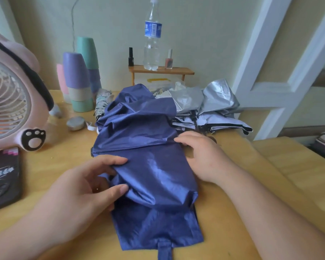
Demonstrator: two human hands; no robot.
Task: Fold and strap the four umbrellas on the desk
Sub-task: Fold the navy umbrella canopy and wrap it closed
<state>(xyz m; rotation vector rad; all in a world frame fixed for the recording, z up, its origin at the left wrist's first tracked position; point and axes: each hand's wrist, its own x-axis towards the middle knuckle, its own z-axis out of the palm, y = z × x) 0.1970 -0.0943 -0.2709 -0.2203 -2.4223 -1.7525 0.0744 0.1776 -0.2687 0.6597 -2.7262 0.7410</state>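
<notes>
Navy-blue nylon canopy of a compact folding umbrella [148,166], crumpled and loose, lying lengthwise down the middle of a pale wooden desk [64,166], with its blue strap tab [164,250] pointing toward the viewer at the near edge. Seen from above, looking down at both hands.

Left hand [86,188] at the canopy's left edge, forefinger over and thumb under a pleat, pinching it, other fingers curled below the cloth edge. Right hand [201,156] on the opposite side, fingers straight and close together, laid flat on the cloth along a rib line, pressing rather than gripping.

Behind, at the right rear of the desk and apart from the hands: a silver-and-lavender umbrella [210,106], slack and not yet strapped. Just beside the navy canopy's far left end: a small patterned umbrella [101,106], bundled by the look of it. Fourth umbrella not clearly made out.

Off to the left, a pink desk fan [11,102] and stacked pastel cups [77,76]. At the back, a clear water bottle [152,44] on a little wooden shelf [161,71].

Apparently at the pleating stage, before rolling. To do it well: keep the right palm pinning the rib, draw each flap flat with the left pinch, lay all flaps the same way round the shaft, squeeze out trapped air, then roll tight, leaving the tab free to reach its fastener. Likely trouble: slippery cloth springing open on any release of pressure.
</notes>
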